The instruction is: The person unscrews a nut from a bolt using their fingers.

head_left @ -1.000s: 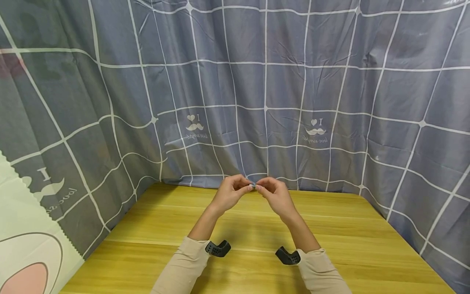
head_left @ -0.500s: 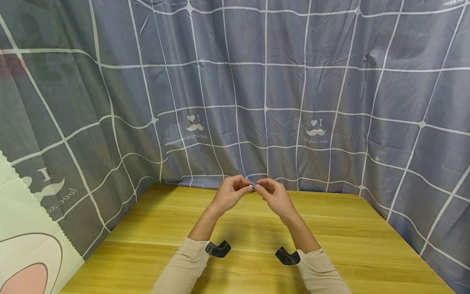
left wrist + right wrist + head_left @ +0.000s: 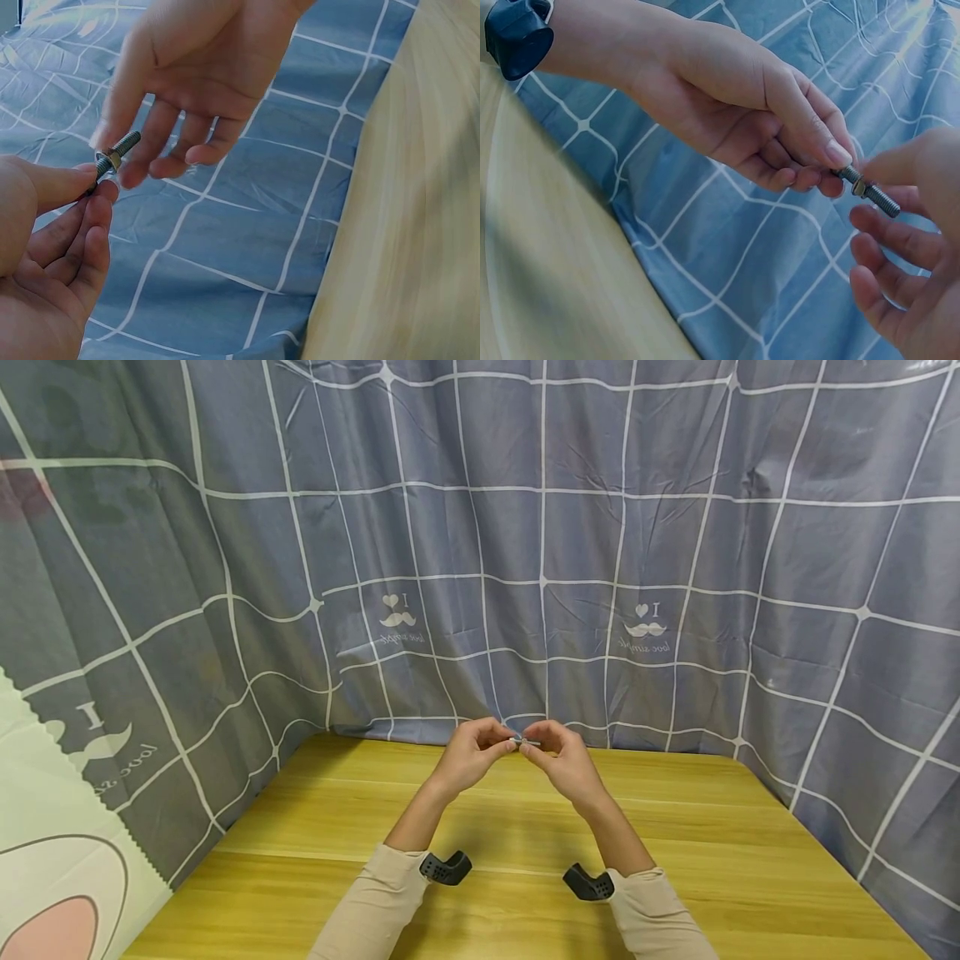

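A threaded bolt [image 3: 130,141] with a hex nut [image 3: 109,159] partway along its shank is held up in the air between both hands. My left hand [image 3: 463,758] pinches one end of the bolt between thumb and forefinger; the end under those fingertips is hidden. At the nut is my right hand [image 3: 567,764], its thumb [image 3: 889,166] against the nut's side and its forefinger passing behind the bolt. That forefinger's tip is hidden. The other right fingers are loosely bent and apart from the bolt, whose free threaded end shows in both wrist views.
Beneath the hands is a wood-grain table [image 3: 337,835]. A grey-blue curtain [image 3: 480,543] with white grid lines hangs behind and at both sides. Pale printed fabric [image 3: 67,860] hangs at the left. Each wrist wears a black mount [image 3: 446,867].
The right thumb and fingers have shifted slightly around the nut, so more of the bolt's shank shows beside the right thumb. The left hand keeps its hold and place.
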{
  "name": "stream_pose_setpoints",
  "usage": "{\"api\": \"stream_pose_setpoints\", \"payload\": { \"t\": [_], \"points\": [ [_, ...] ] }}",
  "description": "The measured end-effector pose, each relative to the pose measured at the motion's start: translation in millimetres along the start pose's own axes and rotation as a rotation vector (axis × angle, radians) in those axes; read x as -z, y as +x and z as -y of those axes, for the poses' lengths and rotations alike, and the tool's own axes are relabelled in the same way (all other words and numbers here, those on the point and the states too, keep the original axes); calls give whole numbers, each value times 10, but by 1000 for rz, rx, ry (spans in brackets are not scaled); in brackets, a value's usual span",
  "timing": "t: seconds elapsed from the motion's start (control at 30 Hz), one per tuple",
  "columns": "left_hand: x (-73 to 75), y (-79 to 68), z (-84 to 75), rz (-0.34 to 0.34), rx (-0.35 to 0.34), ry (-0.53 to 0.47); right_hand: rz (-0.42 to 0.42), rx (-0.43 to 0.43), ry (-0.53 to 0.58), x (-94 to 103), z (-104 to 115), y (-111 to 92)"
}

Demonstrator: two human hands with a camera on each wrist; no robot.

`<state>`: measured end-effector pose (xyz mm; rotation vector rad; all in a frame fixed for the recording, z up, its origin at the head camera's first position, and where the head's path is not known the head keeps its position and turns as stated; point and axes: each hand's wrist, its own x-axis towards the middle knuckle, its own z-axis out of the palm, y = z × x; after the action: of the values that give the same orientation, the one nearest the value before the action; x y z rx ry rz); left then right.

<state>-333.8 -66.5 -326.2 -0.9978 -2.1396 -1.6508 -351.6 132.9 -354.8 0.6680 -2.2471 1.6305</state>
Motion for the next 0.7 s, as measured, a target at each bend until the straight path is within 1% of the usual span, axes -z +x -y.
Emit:
{"api": "stream_pose_setpoints", "payload": {
  "t": [0.13,0.23,0.53,0.7],
  "points": [
    [4,-1,-2,-4,-1,2,-16,-19,-1,-7,0,3],
    [5,-2,-4,-4,3,4,-30,-16,-2,-8,5,2],
    [-5,-4,-6,-12,6,8,-11,3,8,-6,11,0],
    [-13,-4,-12,-7,-4,12,-18,-10,-1,-12,29,-7]
  ]
}}
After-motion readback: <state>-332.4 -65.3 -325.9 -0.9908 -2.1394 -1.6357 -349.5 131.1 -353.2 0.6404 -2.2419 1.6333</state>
